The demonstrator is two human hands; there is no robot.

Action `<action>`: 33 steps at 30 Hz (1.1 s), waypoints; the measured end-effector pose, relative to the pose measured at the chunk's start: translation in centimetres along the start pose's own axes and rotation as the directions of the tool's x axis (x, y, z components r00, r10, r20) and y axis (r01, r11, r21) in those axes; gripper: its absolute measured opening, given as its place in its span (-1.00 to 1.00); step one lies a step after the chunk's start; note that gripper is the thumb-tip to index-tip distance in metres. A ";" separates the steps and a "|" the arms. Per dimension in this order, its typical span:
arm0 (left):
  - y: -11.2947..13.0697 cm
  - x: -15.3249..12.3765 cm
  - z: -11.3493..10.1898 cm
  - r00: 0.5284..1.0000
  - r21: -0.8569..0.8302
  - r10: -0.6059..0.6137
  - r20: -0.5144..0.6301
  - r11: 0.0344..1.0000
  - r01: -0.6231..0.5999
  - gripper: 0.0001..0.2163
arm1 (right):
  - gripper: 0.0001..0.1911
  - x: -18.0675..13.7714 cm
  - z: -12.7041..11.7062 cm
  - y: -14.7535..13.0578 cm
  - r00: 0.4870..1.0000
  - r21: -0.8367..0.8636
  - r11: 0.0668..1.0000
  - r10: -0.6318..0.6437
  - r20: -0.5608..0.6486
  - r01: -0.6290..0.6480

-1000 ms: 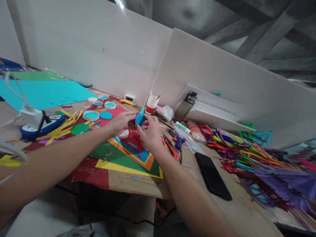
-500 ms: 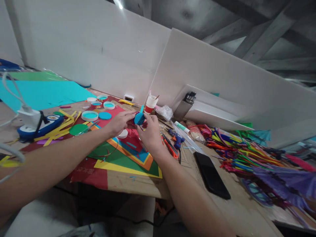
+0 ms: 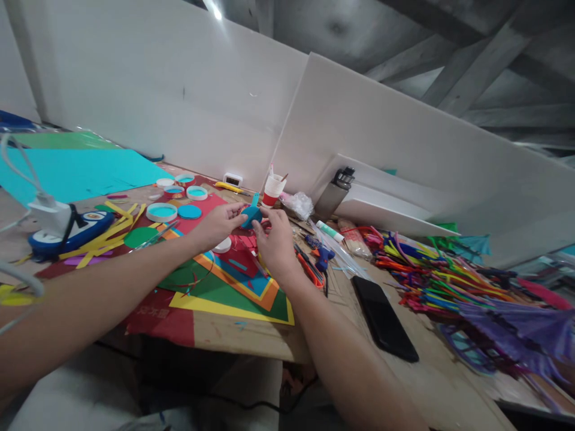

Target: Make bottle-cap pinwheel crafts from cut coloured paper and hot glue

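Both my hands are closed around a small round blue piece (image 3: 251, 218) with a narrow light-blue strip (image 3: 256, 200) standing up from its top. My left hand (image 3: 223, 224) grips its left side, the thumb lying on the blue face. From the right, my right hand (image 3: 275, 237) holds it with thumb and fingers. Something reddish shows behind the piece, mostly hidden by my fingers. Below lie stacked coloured sheets, with a green sheet (image 3: 211, 291) among them, and a white round lid (image 3: 223, 245) sits under my left hand.
Round cups with blue insides and a blue disc (image 3: 189, 212) lie left, near yellow strips (image 3: 108, 236) and a power strip (image 3: 72, 233). To the right are a glue gun (image 3: 322, 256), a black phone (image 3: 384, 318) and colourful pipe cleaners (image 3: 431, 275). A paper cup (image 3: 274, 189) and bottle (image 3: 333, 194) stand behind.
The blue piece has tilted and shifted slightly left between my hands. My left thumb has come onto its face. The camera view has shifted a little.
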State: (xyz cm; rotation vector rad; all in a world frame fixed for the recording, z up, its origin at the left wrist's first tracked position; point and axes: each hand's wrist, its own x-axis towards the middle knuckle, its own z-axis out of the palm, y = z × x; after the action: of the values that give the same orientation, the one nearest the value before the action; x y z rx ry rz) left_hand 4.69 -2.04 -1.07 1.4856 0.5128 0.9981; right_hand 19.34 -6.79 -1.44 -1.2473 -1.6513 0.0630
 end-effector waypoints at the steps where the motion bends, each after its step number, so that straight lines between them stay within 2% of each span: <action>1: 0.0 0.0 0.0 1.000 -0.007 0.001 0.004 1.000 -0.001 -0.69 | -0.74 0.1 -0.1 0.1 1.000 0.023 1.000 0.021 -0.009 -0.021; 5: -0.2 0.1 0.1 1.000 -0.028 -0.017 -0.008 0.999 0.017 -0.67 | -0.78 0.5 -0.1 0.6 0.989 0.151 0.978 0.150 -0.013 -0.146; 11: -0.3 0.1 0.0 0.999 -0.041 -0.039 -0.008 0.998 0.038 -0.68 | -0.76 0.7 0.1 1.1 0.958 0.342 0.895 0.278 0.074 -0.287; 17: 0.3 -0.1 0.1 0.997 -0.016 -0.066 0.032 0.998 0.067 -0.67 | -0.79 0.8 0.0 0.9 0.939 0.350 0.872 0.329 0.097 -0.342; 25: 0.1 0.0 -0.1 0.997 -0.014 -0.064 0.038 0.998 0.064 -0.73 | -0.84 0.8 -0.2 0.2 0.943 0.336 0.882 0.321 0.084 -0.330; 30: -0.4 0.2 -0.5 0.995 -0.089 -0.083 0.062 0.992 0.088 -0.73 | -0.83 0.6 -0.3 0.0 0.971 0.314 0.919 0.230 0.068 -0.239; 33: -0.5 0.2 -0.5 0.992 -0.106 -0.101 0.075 0.988 0.108 -0.74 | -0.83 0.6 -0.2 0.3 0.973 0.302 0.925 0.223 0.063 -0.232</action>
State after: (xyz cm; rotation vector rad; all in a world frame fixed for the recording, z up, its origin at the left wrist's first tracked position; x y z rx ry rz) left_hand 4.52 -1.46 -1.54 1.3762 0.4737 0.8761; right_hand 19.73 -6.31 -1.16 -1.1925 -1.4459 0.4667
